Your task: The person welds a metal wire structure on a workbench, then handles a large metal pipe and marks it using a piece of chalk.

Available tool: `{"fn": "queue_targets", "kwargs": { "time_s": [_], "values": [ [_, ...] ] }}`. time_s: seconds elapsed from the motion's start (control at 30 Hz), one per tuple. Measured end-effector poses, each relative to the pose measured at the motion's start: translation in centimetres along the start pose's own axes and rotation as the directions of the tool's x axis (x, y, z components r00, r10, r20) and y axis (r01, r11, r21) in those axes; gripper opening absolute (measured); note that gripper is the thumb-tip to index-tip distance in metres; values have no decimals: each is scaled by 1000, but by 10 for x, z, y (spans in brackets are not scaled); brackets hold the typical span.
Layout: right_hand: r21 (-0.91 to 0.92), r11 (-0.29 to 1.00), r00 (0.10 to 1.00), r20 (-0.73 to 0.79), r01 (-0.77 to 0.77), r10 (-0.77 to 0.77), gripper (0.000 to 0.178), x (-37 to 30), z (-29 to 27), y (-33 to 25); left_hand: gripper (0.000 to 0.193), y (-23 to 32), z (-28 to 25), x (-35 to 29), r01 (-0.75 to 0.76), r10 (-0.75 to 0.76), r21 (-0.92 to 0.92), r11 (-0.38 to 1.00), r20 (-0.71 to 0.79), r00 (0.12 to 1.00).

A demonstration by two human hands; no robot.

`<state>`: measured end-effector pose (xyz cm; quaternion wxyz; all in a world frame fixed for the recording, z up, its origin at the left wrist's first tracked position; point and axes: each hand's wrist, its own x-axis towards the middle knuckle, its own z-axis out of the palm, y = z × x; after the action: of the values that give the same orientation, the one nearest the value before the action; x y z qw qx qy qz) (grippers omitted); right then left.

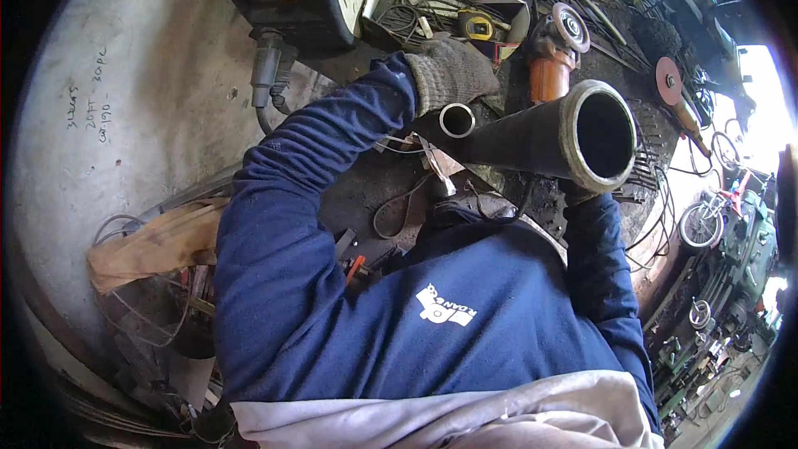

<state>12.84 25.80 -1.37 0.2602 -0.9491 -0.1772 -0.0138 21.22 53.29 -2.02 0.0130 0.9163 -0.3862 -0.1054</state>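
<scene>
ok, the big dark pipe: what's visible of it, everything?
The big dark pipe is hollow, metal by its look, with a thick, pale, rough-looking rim around a dark open mouth. It points away from the person's left, mouth toward the camera, just below the orange grinder in the picture. A small pale-rimmed tube shows by its far end; whether they join is unclear. The right hand is mostly hidden below the mouth, so its grip can't be told.

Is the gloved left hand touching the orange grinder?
Apart. The head view shows a visible gap between the left hand and the orange grinder.
</scene>
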Motion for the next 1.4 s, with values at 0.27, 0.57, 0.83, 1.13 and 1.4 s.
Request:
{"fn": "queue_targets", "kwargs": {
  "time_s": [0.27, 0.57, 0.83, 1.13, 1.4],
  "values": [
    [33, 999, 999, -28, -21, 22, 49, 5, -1, -8, 44, -22, -29, -20, -11, -5, -325, 946, -50, 999],
    [67, 997, 999, -42, -32, 35, 49, 13, 1, -16, 46, -76, -19, -66, -405, -338, -827, -389, -281, 898],
    [66, 997, 999, -35, -34, 36, 49, 12, 1, -22, 38, -88, -5, -50, -526, -439, -691, -495, -324, 838],
    [52, 998, 999, -23, -41, 42, 48, 2, -1, -32, 35, -72, -44, -45, 142, -654, -893, 427, -196, 731],
    [51, 998, 999, -6, -36, 37, 48, 6, -2, -31, 33, -75, -25, -14, 542, -549, -90, 836, -83, 832]
  ]
}}
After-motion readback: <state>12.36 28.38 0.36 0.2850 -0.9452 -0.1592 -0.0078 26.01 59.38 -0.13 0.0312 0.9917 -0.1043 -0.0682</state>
